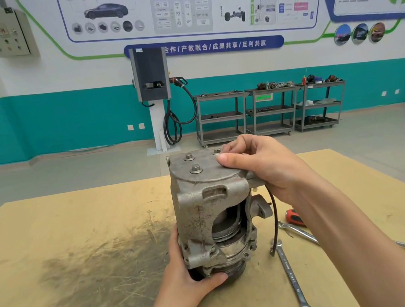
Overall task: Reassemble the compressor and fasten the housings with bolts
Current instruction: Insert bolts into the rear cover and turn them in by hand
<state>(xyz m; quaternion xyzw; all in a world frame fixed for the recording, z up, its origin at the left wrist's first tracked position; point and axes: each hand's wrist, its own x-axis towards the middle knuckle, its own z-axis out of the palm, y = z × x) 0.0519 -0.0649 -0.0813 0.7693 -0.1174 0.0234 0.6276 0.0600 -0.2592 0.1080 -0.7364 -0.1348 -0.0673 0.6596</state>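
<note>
Upright, the compressor (213,217) sits in both grips: left hand (188,279) clasping its base, right hand (258,163) its bolted top

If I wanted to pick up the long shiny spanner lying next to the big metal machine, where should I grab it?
Probably round the middle of its straight shaft. The spanner lies flat on the table, to the right of the compressor, its open jaw pointing toward the person. Come from above and from the right, since the compressor and a black cable crowd its far end.
</note>
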